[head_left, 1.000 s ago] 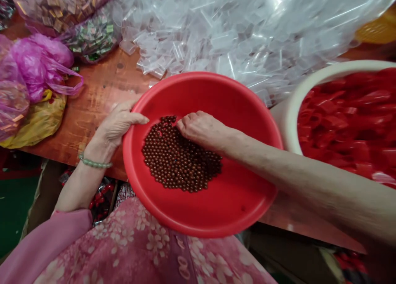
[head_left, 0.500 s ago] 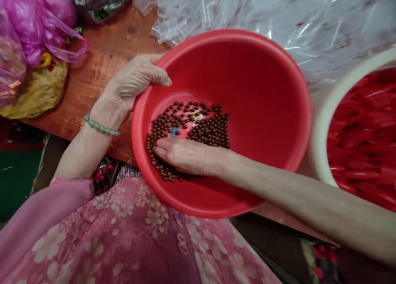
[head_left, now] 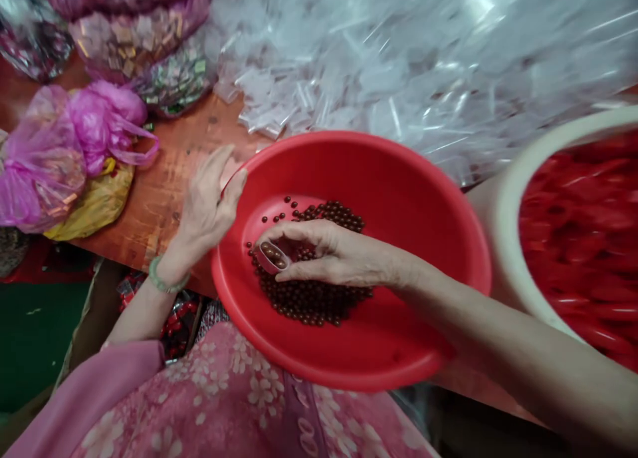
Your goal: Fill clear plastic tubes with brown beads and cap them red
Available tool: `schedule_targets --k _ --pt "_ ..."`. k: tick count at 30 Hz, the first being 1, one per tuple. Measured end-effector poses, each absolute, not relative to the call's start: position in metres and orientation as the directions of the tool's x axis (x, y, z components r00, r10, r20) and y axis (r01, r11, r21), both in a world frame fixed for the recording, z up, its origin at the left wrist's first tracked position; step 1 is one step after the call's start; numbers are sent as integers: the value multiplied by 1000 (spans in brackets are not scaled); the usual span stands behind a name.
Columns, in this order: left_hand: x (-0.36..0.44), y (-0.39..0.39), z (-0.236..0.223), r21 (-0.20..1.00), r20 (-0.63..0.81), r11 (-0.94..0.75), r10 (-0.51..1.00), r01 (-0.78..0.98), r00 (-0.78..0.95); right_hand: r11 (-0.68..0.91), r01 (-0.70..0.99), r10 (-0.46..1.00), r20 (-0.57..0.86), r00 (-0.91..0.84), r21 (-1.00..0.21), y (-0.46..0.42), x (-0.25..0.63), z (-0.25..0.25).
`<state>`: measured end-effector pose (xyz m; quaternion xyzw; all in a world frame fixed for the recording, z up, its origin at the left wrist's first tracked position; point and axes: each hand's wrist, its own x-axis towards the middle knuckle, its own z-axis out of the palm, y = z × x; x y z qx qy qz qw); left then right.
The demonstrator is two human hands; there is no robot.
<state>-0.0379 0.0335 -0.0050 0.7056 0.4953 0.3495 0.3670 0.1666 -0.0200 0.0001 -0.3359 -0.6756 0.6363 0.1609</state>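
Note:
A red plastic basin (head_left: 399,199) rests tilted at the edge of the wooden table, holding a pile of small dark brown beads (head_left: 314,298). My right hand (head_left: 329,255) is inside the basin, fingers closed on a small clear scoop-like container (head_left: 272,255) with a few beads in it. My left hand (head_left: 209,202) is at the basin's left rim, fingers stretched out and lifting off it. A green bead bracelet (head_left: 162,282) is on my left wrist.
A heap of clear plastic pieces (head_left: 399,66) lies behind the basin. At the right stands a white tub (head_left: 508,199) of red pieces. Pink bags (head_left: 74,139), a yellow bag (head_left: 94,205) and bags of wrapped bits (head_left: 149,52) lie at the left.
My right hand swept through the beads, then lifted with a small container holding a few. My left hand let go of the basin's rim and opened.

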Motion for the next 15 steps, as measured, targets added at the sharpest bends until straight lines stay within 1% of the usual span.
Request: schedule_targets --k 1,2,4,5,7,9,11,13,15 --pt "-39 23 1 887 127 -252 939 386 319 -14 246 684 -189 -705 -969 -19 170 5" --pt "-39 13 7 933 61 -203 903 297 425 13 240 705 -161 -691 -971 -18 172 10" --pt "-37 -6 13 987 -72 -33 790 159 609 68 204 735 -89 -672 -976 -17 176 19" --pt "-33 -13 14 990 -126 52 740 131 661 92 185 745 -55 -664 -978 -18 178 22" --pt "-25 -21 12 983 -184 146 712 113 678 131 160 765 -3 -644 -978 -20 181 27" --pt "-17 -23 7 983 -183 148 747 109 639 156 177 790 15 -614 -972 -23 183 28" --pt "-11 -22 3 989 -145 114 759 89 634 160 209 815 10 -579 -965 -28 186 27" --pt "-7 -20 1 995 -96 97 740 35 666 134 201 853 10 -522 -970 -33 189 26" --pt "-5 -19 2 994 -76 111 706 -5 704 86 153 893 8 -450 -985 -37 191 25"
